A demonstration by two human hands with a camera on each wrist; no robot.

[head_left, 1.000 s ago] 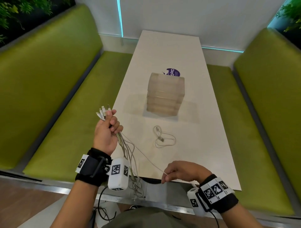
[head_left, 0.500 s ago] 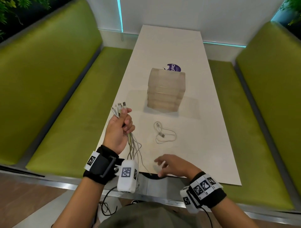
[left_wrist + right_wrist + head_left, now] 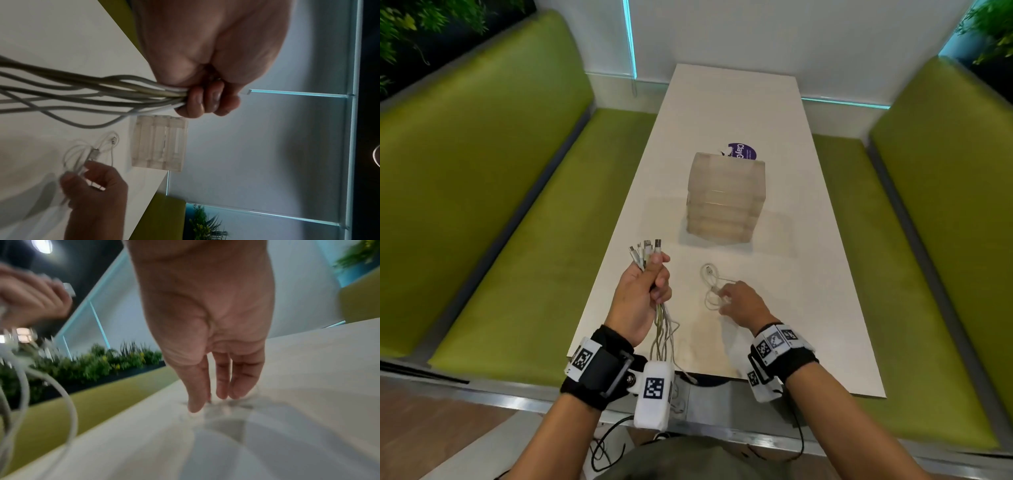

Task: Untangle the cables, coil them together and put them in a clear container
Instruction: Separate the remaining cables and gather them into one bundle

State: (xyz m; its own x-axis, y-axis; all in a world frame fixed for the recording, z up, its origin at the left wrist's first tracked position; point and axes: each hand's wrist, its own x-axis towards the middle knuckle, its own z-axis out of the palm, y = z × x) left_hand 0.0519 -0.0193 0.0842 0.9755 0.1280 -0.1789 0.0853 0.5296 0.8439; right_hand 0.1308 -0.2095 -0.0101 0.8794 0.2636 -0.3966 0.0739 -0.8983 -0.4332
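My left hand [image 3: 659, 274] [image 3: 205, 100] grips a bundle of white and grey cables [image 3: 662, 329] [image 3: 102, 92] above the table's near left edge. Their plug ends [image 3: 645, 251] stick up out of the fist, and the rest hangs down past the wrist. A small white cable [image 3: 710, 277] [image 3: 102, 146] lies in loose loops on the white table [image 3: 808, 274]. My right hand [image 3: 724, 294] [image 3: 211, 402] reaches down onto it, with fairly straight fingertips touching its near loops. A stack of clear containers [image 3: 726, 198] [image 3: 160, 142] stands beyond both hands.
A purple round sticker [image 3: 743, 152] lies behind the container stack. Green benches [image 3: 517, 240] [image 3: 928, 274] run along both long sides of the table. A white wall closes off the far end.
My right hand let go of a thin cable at the table's near edge and moved forward onto the small cable. My left hand shifted right and forward with the bundle.
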